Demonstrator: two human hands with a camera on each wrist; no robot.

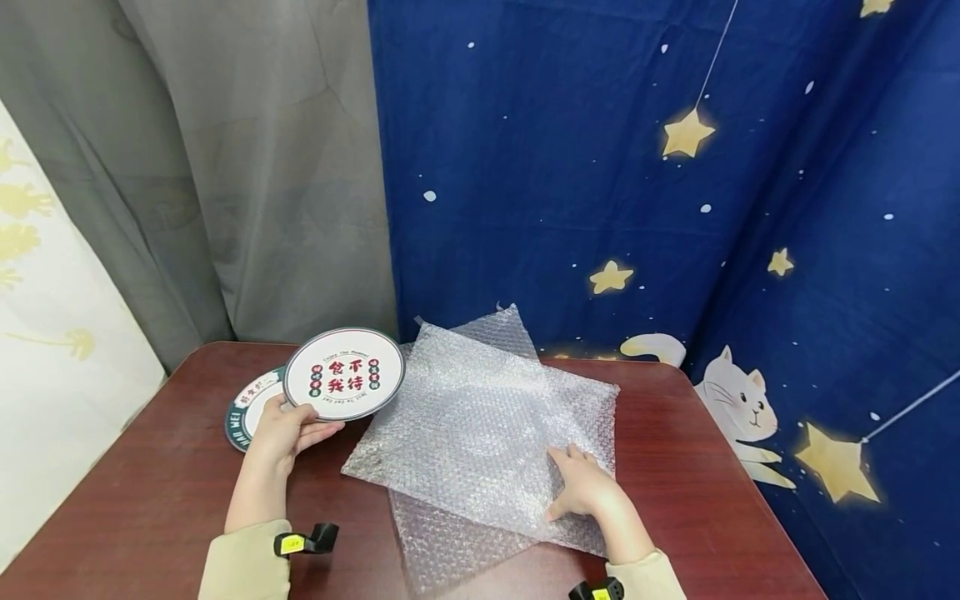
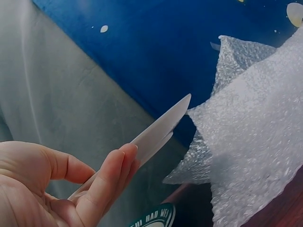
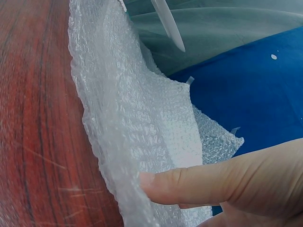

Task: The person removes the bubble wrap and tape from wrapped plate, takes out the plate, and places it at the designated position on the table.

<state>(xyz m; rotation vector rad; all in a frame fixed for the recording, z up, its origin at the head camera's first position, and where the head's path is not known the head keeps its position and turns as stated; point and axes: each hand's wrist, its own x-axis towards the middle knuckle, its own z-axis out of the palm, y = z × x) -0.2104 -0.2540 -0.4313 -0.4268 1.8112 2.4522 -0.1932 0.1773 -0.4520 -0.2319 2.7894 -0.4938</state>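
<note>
My left hand (image 1: 288, 429) grips the near-left edge of a white oval-looking plate (image 1: 345, 362) with a dark rim and red characters. It tilts above the table, its face toward the head camera; the left wrist view shows the plate (image 2: 158, 130) almost edge-on between thumb and fingers. Partly hidden beneath it, a second plate (image 1: 240, 417) with a green patterned rim lies on the table. Two overlapping sheets of bubble wrap (image 1: 465, 425) are spread to the right. My right hand (image 1: 588, 487) rests on the top sheet near its right side, thumb extended along the wrap (image 3: 132, 127).
The reddish-brown wooden table (image 1: 712, 508) carries everything. Behind its far edge hang a grey curtain (image 1: 285, 167) and a blue star-patterned curtain (image 1: 525, 167). The far corners of the bubble wrap reach up to the blue curtain in the head view.
</note>
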